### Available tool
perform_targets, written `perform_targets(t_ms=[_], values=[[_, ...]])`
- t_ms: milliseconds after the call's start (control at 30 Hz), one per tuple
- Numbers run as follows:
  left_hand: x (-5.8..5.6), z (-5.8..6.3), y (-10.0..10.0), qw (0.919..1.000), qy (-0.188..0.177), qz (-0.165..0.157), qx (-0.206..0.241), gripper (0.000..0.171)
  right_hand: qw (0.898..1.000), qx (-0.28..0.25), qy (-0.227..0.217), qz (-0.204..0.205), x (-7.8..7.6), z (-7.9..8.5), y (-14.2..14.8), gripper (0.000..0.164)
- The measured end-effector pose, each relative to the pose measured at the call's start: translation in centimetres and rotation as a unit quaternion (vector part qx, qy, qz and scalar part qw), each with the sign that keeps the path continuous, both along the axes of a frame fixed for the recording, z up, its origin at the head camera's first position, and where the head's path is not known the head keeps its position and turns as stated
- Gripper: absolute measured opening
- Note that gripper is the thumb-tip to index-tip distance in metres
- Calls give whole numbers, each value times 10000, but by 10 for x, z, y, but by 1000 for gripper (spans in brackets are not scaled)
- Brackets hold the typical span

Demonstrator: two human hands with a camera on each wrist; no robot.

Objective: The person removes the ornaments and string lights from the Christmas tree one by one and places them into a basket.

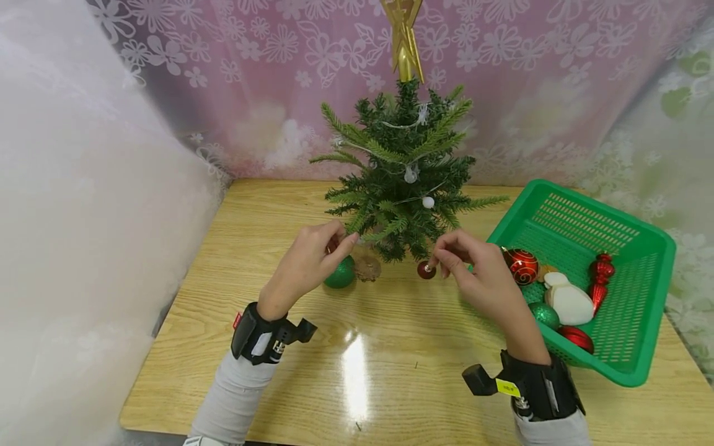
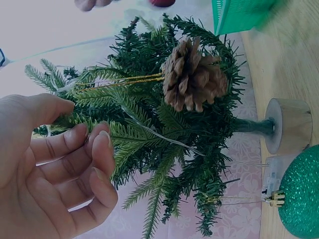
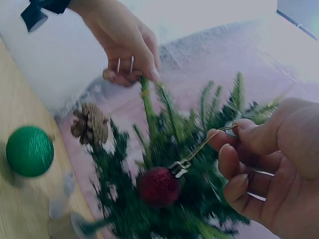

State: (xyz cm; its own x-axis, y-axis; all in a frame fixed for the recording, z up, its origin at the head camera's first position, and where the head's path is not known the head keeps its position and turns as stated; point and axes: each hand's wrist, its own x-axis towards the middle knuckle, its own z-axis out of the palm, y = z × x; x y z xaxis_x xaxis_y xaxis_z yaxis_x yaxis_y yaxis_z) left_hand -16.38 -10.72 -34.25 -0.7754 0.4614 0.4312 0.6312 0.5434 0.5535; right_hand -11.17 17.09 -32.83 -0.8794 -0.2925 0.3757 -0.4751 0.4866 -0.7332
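Note:
In the head view a small artificial Christmas tree stands between my hands. My left hand pinches the tip of a lower green branch between thumb and forefinger. From that side of the tree a pinecone hangs on a gold string. My right hand pinches the gold cord of a dark red glitter ball, which dangles in front of the branches. A green glitter ball lies on the table below my left hand.
A green plastic basket stands at the right, holding red and green balls, a red finial-shaped ornament and a cream-coloured piece. A gold star tops the tree. String lights wind round it. Floral curtains hang behind the wooden table.

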Motion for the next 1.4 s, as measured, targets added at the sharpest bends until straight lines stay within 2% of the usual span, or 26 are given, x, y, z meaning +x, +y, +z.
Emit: perform_targets(t_ms=[133, 267, 333, 433, 633, 800, 900, 1133, 1400], values=[[0, -1, 1, 10000, -15, -24, 21, 24, 9991, 198, 300, -235, 11, -7, 21, 11], [0, -1, 2, 10000, 22, -64, 69, 24, 9975, 159, 465, -498, 18, -19, 46, 14], [1, -2, 2, 9999, 38, -68, 96, 23, 9964, 116, 478, -697, 21, -25, 59, 15], [2, -1, 3, 9999, 17, -71, 123, 23, 9918, 108, 390, -1215, 27, -35, 81, 12], [5, 1, 4, 9997, 12, -125, 193, 20, 9695, 44, 193, -2442, 41, -52, 121, 8], [6, 1, 6, 9997, 51, -170, 183, 20, 9479, -89, -70, -3185, 47, -62, 140, 7], [7, 2, 7, 9996, 51, -192, 179, 21, 9362, 30, -217, -3507, 50, -68, 145, 8], [8, 2, 7, 9994, 133, -242, 213, 21, 9229, 822, -103, -3761, 54, -89, 151, 10], [12, -1, 10, 9995, 41, -265, 134, 21, 9105, 1730, -421, -3731, 58, -102, 151, 12]])
